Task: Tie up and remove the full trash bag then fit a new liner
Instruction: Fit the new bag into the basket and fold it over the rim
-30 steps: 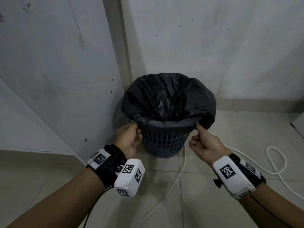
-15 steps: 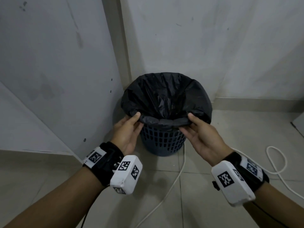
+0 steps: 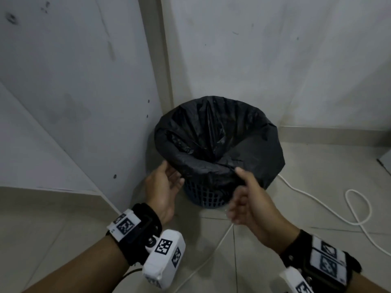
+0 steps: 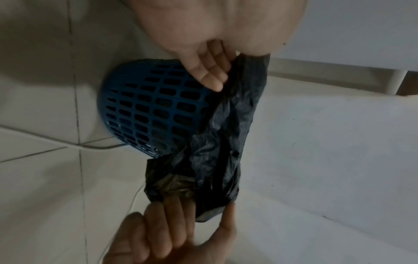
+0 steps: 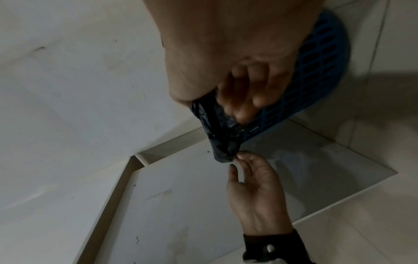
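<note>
A black trash bag (image 3: 211,134) lines a blue perforated basket (image 3: 205,197) standing in the corner of the room. Its mouth is open and its edge folds over the rim. My left hand (image 3: 172,176) pinches the near-left edge of the bag lightly, thumb on top and fingers below. My right hand (image 3: 240,180) grips the near-right edge, thumb over the fold and fingers curled beneath. In the left wrist view the bag (image 4: 226,142) stretches bunched between the left hand (image 4: 226,71) and the right hand (image 4: 203,205), beside the basket (image 4: 147,107). What is inside the bag is hidden.
Two pale walls meet right behind the basket, with a baseboard (image 3: 338,136) along the right one. A white cable (image 3: 317,197) loops across the tiled floor at the right and runs past the basket's foot toward me.
Both hands have come in from the sides of the overhang to the near rim. The near edge of the bag is now gathered and pulled up between them.
</note>
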